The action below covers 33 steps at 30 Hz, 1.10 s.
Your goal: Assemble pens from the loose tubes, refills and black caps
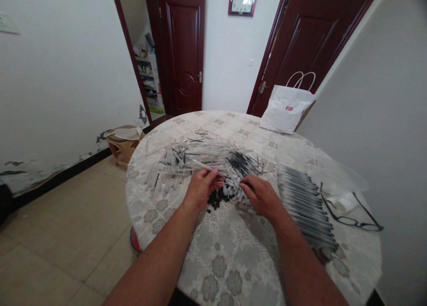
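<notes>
My left hand [201, 188] is closed round a white pen barrel [207, 167] that sticks out up and to the left. My right hand [262, 195] is curled with its fingertips pinched at a heap of small white caps [233, 189]; what it grips is too small to name. Between the hands lies a pile of small black parts [216, 198]. Beyond them a loose heap of white barrels [187, 159] and thin black refills [242, 163] spreads over the round table [220, 252].
A neat row of finished pens [305, 199] lies right of my right hand, with black glasses [353, 215] and clear plastic beyond. A white paper bag [287, 108] stands at the far edge. A small stool [125, 143] sits on the floor to the left.
</notes>
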Tool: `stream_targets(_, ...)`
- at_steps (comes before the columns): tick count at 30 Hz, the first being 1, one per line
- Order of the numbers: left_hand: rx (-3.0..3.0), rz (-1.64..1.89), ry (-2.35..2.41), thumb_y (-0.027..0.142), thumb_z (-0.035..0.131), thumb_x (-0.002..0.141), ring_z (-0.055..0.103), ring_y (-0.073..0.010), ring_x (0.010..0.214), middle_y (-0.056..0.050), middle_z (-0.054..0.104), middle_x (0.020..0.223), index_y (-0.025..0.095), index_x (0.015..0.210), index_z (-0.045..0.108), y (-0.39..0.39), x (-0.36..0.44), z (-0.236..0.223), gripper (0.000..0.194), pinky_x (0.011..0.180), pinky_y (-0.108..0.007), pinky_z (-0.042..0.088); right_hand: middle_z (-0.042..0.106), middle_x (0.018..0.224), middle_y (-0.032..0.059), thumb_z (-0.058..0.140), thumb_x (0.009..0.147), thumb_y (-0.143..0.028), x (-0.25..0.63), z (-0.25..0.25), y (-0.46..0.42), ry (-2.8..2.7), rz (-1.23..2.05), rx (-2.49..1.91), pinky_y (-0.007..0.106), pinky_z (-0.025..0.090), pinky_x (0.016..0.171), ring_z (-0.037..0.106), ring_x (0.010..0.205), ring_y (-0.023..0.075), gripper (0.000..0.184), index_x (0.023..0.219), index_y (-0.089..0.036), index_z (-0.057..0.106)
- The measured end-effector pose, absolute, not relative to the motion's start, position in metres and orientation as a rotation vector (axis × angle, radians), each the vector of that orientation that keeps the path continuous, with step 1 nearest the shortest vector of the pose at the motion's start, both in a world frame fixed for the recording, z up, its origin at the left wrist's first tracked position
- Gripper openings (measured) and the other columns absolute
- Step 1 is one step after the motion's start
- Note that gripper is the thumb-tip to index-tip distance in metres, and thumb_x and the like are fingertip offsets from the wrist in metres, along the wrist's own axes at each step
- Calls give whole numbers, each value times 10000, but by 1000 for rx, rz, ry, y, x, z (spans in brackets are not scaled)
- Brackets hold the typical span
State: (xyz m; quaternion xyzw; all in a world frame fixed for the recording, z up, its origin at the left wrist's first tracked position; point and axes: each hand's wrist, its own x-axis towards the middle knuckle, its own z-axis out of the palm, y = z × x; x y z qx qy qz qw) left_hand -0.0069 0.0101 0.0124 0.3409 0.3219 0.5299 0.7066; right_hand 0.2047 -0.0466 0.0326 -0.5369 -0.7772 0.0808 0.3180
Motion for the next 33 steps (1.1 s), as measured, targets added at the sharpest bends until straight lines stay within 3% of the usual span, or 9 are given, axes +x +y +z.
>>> stream_targets(7, 749, 857, 531, 278, 836, 774, 724, -175, 687, -79, 746, 814, 135, 969, 714, -2, -10, 20, 271, 654, -293, 610, 611, 647, -19, 493, 997, -505, 172, 23, -48, -1702, 760, -1271, 246, 427, 606, 559, 610, 140, 382, 773, -213, 597)
stream_targets(11, 659, 888, 486, 262, 814, 800, 724, -168, 675, -74, 751, 813, 127, 954, 719, 2, -14, 19, 226, 632, -281, 610, 606, 650, -16, 359, 1034, -550, 163, 16, -47, -1586, 968, -1220, 246, 410, 532, 537, 540, 134, 468, 806, -210, 586)
stream_targets(17, 387, 1211, 470, 223, 726, 876, 709, -123, 672, -35, 753, 818, 142, 916, 712, 18, -20, 18, 91, 623, -240, 602, 666, 907, 38, 587, 950, -286, 155, 20, -54, -2175, 367, -1381, 267, 440, 777, 615, 853, 171, 109, 954, -205, 659)
stream_targets(22, 354, 1259, 507, 237, 733, 870, 709, -120, 674, -35, 752, 836, 138, 912, 705, 21, -20, 17, 111, 619, -239, 601, 666, 1046, 57, 606, 941, -256, 138, 18, -59, -2514, 222, -1597, 258, 430, 739, 644, 911, 185, 130, 1044, -229, 680)
stream_targets(33, 463, 1264, 573, 284, 795, 811, 727, -150, 736, -51, 752, 877, 148, 953, 687, 17, -17, 17, 224, 628, -246, 600, 675, 1022, 85, 532, 994, -276, 127, 16, -58, -2582, 86, -1725, 279, 433, 688, 664, 850, 197, 149, 1028, -210, 661)
